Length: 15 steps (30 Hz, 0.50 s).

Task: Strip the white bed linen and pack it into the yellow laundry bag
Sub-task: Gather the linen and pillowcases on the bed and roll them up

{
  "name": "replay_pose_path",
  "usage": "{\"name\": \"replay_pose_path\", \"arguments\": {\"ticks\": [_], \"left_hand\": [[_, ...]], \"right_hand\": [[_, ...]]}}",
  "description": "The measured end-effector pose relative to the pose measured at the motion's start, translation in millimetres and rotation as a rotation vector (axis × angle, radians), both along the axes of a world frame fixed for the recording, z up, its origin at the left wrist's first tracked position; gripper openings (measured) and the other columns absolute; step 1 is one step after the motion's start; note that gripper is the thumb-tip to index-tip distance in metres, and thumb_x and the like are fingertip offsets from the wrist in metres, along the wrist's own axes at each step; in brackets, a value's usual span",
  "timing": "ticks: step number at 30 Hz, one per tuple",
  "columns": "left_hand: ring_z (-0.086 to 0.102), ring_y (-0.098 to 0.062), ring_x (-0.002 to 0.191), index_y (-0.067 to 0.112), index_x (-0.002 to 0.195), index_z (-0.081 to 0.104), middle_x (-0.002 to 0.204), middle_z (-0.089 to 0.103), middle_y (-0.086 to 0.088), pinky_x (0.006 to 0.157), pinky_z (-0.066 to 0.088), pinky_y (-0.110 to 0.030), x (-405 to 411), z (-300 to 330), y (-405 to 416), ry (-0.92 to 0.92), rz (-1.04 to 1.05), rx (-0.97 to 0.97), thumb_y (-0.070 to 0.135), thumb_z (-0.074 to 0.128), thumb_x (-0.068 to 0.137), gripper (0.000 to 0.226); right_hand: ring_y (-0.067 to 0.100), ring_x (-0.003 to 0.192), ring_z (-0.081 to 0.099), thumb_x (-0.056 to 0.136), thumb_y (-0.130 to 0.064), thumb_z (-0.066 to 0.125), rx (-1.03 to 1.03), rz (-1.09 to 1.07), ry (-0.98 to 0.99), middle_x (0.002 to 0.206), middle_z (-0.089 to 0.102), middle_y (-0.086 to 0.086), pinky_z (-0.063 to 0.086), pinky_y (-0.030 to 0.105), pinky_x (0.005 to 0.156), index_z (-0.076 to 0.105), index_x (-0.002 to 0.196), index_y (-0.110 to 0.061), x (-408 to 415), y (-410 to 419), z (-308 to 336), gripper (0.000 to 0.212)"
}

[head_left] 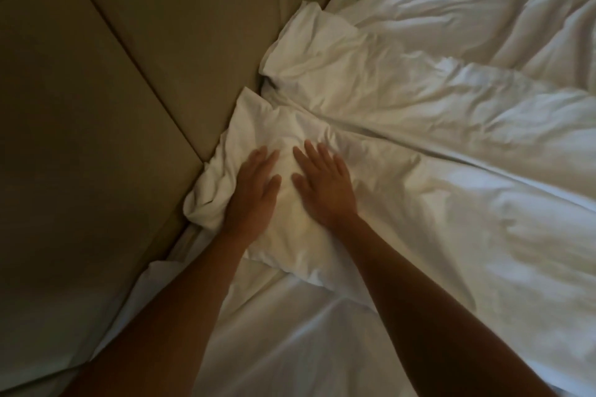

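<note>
I've got both hands flat on the near pillow (290, 203), fingers straight, nothing gripped. Left hand (254, 193) sits on its left part, next to the bunched corner by the headboard (113, 106); right hand (325, 184) presses just beside it, thumbs nearly meeting. Pillow lies on the sheet (290, 332), up against the padded tan headboard. 2nd pillow (322, 51) sits farther along the headboard. Rumpled duvet (483, 138) covers the bed's right side, touching both pillows. Light's dim. Laundry bag isn't in view.
</note>
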<state>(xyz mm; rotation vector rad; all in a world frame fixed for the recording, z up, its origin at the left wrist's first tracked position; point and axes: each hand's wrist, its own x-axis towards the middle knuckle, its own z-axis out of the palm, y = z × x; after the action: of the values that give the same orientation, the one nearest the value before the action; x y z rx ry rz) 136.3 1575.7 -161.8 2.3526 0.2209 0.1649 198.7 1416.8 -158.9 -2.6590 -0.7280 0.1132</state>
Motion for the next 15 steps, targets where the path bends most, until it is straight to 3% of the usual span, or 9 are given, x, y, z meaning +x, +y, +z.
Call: {"name": "replay_pose_path", "arguments": {"ticks": [5, 8, 11, 13, 15], "left_hand": [[0.01, -0.013, 0.152, 0.027, 0.154, 0.031, 0.164, 0.019, 0.005, 0.123, 0.007, -0.032, 3.1, 11.3, 2.4, 0.121, -0.065, -0.055, 0.03, 0.034, 0.1, 0.054], [0.008, -0.017, 0.153, 0.026, 0.157, 0.024, 0.166, 0.014, 0.001, 0.12, 0.007, -0.031, 0.0, 22.0, -2.5, 0.217, -0.034, 0.081, 0.024, 0.036, 0.107, 0.052], [0.007, -0.023, 0.154, 0.027, 0.159, 0.012, 0.167, 0.01, -0.003, 0.121, 0.006, -0.038, -28.1, 24.2, -20.4, 0.334, 0.026, 0.323, 0.039, 0.033, 0.106, 0.058], [0.01, -0.03, 0.153, 0.025, 0.159, 0.015, 0.166, 0.014, -0.008, 0.121, 0.008, -0.046, -51.3, 26.6, -37.0, 0.369, 0.053, 0.41, 0.046, 0.031, 0.105, 0.06], [0.026, -0.038, 0.148, 0.02, 0.155, 0.031, 0.16, 0.03, -0.016, 0.117, 0.019, -0.055, -67.8, 35.9, -54.6, 0.256, 0.037, 0.409, 0.049, 0.029, 0.101, 0.061]], "right_hand": [[0.018, 0.153, 0.01, 0.098, -0.046, 0.015, 0.02, 0.011, 0.072, 0.165, 0.019, -0.002, 0.003, 0.036, 0.12, 0.027, 0.155, -0.028, 2.5, -1.4, 1.3, 0.061], [0.02, 0.152, 0.014, 0.106, -0.029, 0.034, 0.021, 0.004, 0.163, 0.164, 0.02, 0.0, 0.008, 0.033, 0.119, 0.028, 0.155, -0.025, -4.0, -7.3, 16.3, 0.05], [0.021, 0.148, 0.027, 0.103, -0.019, 0.043, 0.1, -0.056, 0.211, 0.159, 0.033, 0.006, 0.016, 0.03, 0.118, 0.035, 0.153, -0.017, -39.5, -30.1, 41.4, 0.05], [0.024, 0.142, 0.039, 0.098, -0.014, 0.05, 0.239, -0.177, 0.103, 0.15, 0.048, 0.009, 0.026, 0.029, 0.115, 0.048, 0.145, -0.012, -69.3, -60.2, 58.5, 0.047], [0.029, 0.135, 0.047, 0.092, -0.017, 0.052, 0.29, -0.286, -0.156, 0.139, 0.058, 0.012, 0.036, 0.038, 0.112, 0.057, 0.137, -0.009, -83.4, -97.8, 71.3, 0.046]]}}
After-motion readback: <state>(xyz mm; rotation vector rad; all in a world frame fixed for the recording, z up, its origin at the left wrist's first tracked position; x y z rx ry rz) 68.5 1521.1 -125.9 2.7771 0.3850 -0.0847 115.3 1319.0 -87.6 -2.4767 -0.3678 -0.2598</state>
